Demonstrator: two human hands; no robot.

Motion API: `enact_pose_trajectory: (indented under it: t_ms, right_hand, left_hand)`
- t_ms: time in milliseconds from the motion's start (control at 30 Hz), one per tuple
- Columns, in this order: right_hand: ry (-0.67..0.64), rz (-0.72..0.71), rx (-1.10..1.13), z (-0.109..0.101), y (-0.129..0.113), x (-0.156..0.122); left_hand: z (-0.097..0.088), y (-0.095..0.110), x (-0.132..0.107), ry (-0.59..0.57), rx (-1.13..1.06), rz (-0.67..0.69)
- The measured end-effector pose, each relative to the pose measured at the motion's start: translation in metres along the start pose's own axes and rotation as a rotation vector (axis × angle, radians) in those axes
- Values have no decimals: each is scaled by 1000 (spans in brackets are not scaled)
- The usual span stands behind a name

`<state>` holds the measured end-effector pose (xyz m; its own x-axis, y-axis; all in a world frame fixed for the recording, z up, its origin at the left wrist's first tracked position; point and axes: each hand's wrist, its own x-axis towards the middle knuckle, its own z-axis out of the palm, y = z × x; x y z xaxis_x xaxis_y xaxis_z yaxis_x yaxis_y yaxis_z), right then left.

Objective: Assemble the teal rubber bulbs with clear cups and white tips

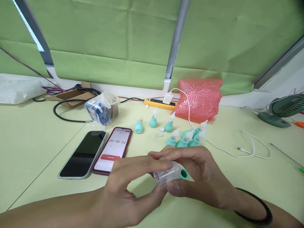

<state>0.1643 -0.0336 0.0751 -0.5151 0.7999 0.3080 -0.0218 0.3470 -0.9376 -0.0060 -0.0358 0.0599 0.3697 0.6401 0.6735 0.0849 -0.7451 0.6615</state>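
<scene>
A clear plastic cylindrical cup (166,174) lies sideways between my hands, above the near part of the table. My left hand (133,183) pinches its left end between thumb and fingers. From the other side, the thumb and fingers of my right hand (199,174) close on its right end. Right beside the cup shows the open mouth of a teal rubber bulb (184,174), mostly hidden by my right hand; whether it is held or resting on the table, I cannot tell. Beyond my hands stand several teal bulbs with clear pointed nozzles (169,126).
Two phones lie at left, one dark (83,155), one showing a timer (114,148). Behind are a bagged blue package (101,109), a yellow power strip (159,104) and red bubble wrap (199,101). A white cable (220,147), screwdriver (285,155) and green fan (285,107) are at right.
</scene>
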Motion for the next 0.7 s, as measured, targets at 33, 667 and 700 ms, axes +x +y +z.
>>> enact_pose_trajectory:
  t_ms: [33,667,700]
  right_hand:
    - [4,-21,-82,-2,-2,0]
    - [-691,105,-1244,-35,28,-7]
    - [-668,86,-1215,-34,28,-5]
  left_hand:
    - [0,0,1,4,-7,8]
    - [-2,-5,9,-30,-137,-311]
    - [-2,-6,9,-44,-123,-306]
